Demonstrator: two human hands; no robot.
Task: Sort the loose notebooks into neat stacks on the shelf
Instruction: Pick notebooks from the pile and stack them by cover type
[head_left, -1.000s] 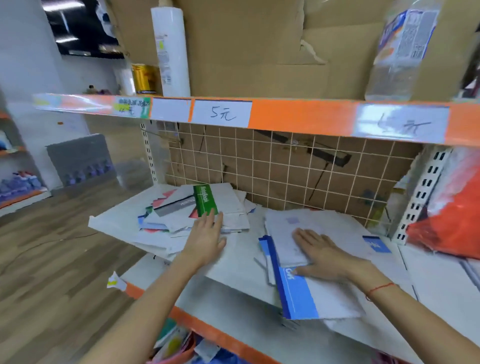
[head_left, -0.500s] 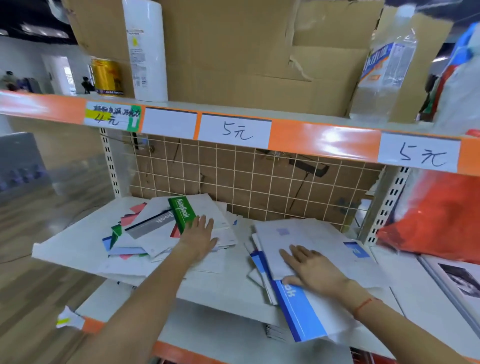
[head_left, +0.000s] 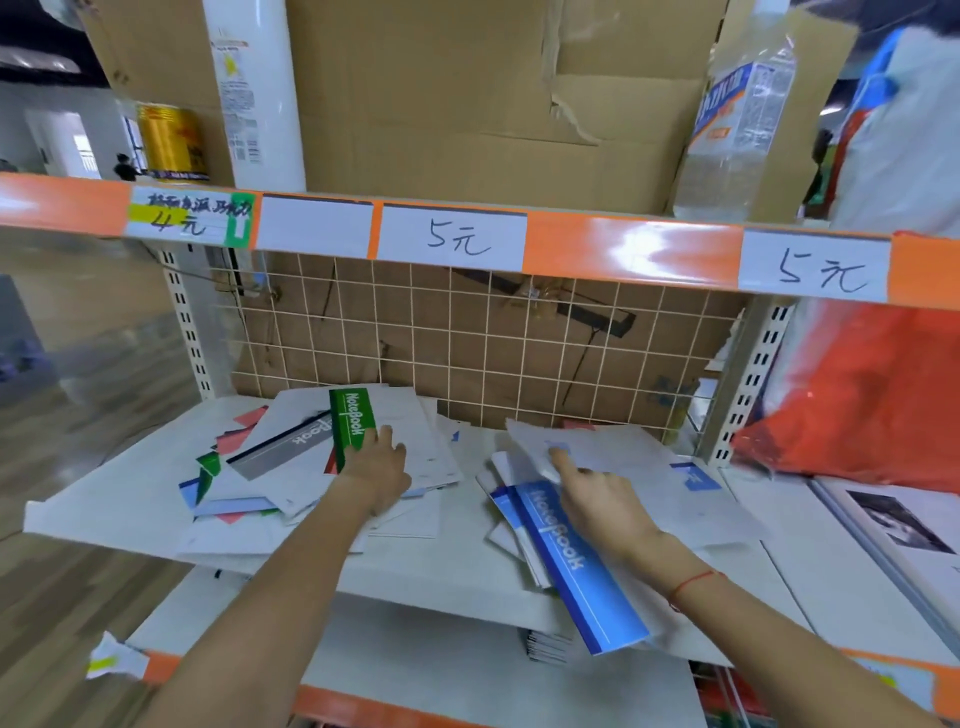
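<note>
Green notebook (head_left: 353, 427): on my left pile, long axis running front to back, title reading toward the mesh.
Blue notebook (head_left: 571, 561): right pile, long axis diagonal, near end overhanging the shelf (head_left: 104, 499) edge.
Left hand (head_left: 378, 467): fingers flat on the left pile.
Right hand (head_left: 597, 501): fingers extended, pressing the white sheets.

Two bare forearms and hands, seen from a head-worn camera

No sleeves are seen on either arm as far as the near edge of the view. A thin red string bracelet (head_left: 693, 582) is worn round the right wrist, just behind the right hand (head_left: 602, 506). Nothing is worn on the left hand (head_left: 379, 467) or its wrist; no rings are visible
</note>
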